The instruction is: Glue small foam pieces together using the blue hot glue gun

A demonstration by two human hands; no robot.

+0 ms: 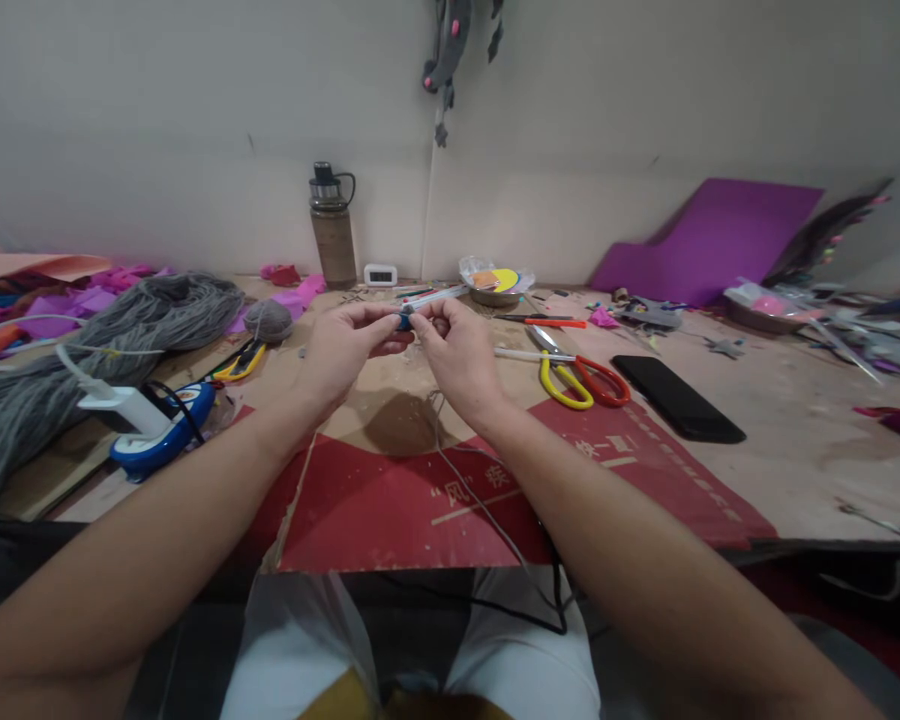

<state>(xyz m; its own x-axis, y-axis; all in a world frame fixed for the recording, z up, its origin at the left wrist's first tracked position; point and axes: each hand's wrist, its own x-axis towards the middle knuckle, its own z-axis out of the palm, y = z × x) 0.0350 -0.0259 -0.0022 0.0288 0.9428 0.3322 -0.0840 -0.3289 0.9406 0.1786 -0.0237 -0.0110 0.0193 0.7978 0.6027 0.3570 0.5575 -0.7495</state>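
Both of my hands are raised above a flattened cardboard sheet (450, 500) with a red printed area. My left hand (341, 345) and my right hand (457, 350) meet fingertip to fingertip, and both pinch a small blue object (405, 319) between them. Its exact nature is too small to make out. A thin grey strand (457, 470) hangs from under my right hand toward my lap. Behind my fingers lies a light-coloured pen-like stick (435, 296).
A grey yarn skein (82, 350) and a small yarn ball (268, 320) lie left, by a blue-and-white device (157, 430) with cables. Two pairs of scissors (577, 380), a black phone (679, 398), a bottle (332, 225) and purple sheets (712, 240) are right and behind.
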